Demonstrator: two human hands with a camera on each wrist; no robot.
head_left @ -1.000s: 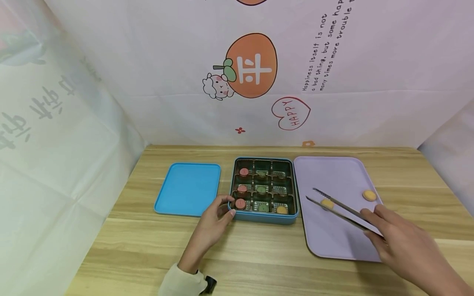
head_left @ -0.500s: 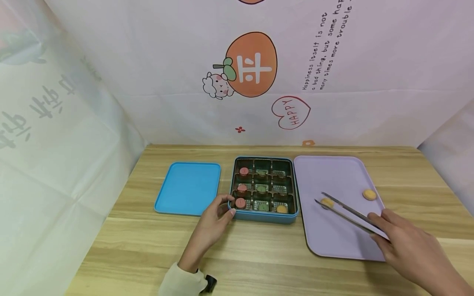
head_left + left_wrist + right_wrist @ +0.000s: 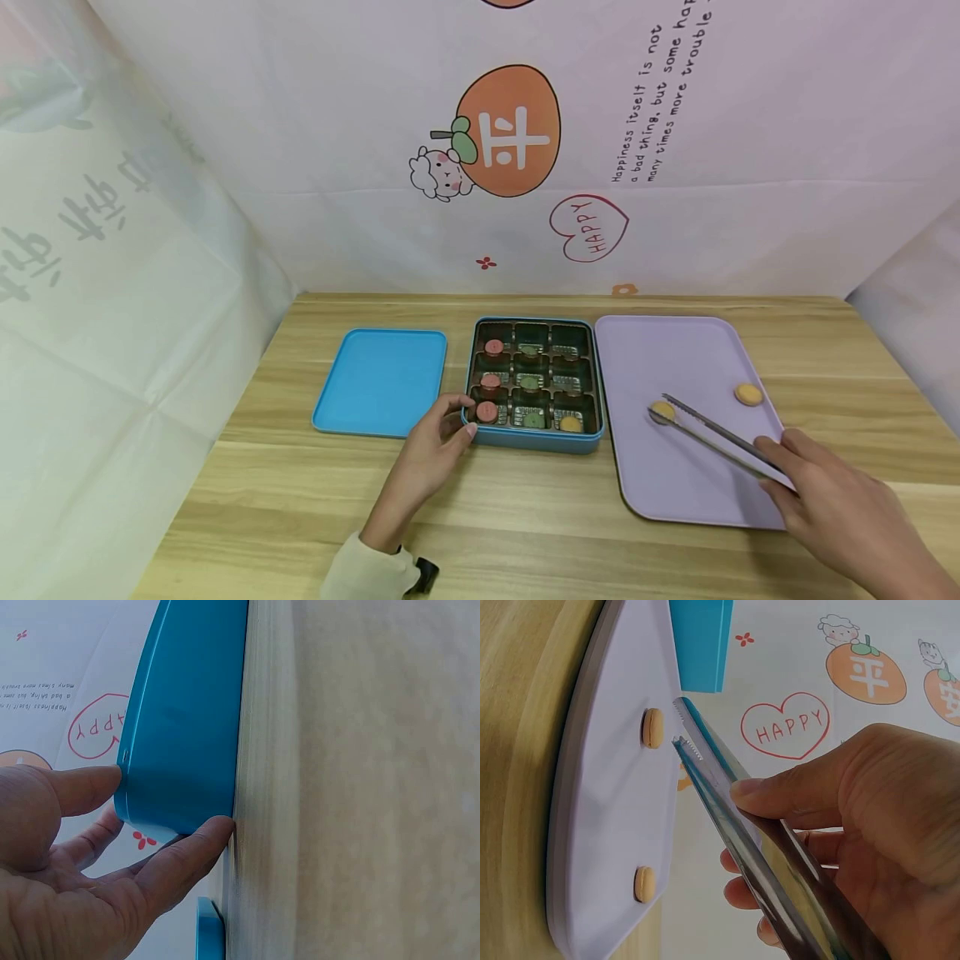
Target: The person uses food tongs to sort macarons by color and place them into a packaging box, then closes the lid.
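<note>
Tongs have slid rightward over the purple tray since a second ago; in the head view their tips now overlap a yellow macaron. The right hand has its grip clamped on the tong arms. The tips stand apart, and the right wrist view shows a gap between them and the macaron, which lies on the tray. Bare tray separates it from a second macaron near the right edge. The left hand pinches the near left corner of the blue box, just beside the tray; a strip of bench parts box and blue lid. Behind, a heart reads "HAPPY" and lettering begins "Happiness itself is not a bad thing".
</note>
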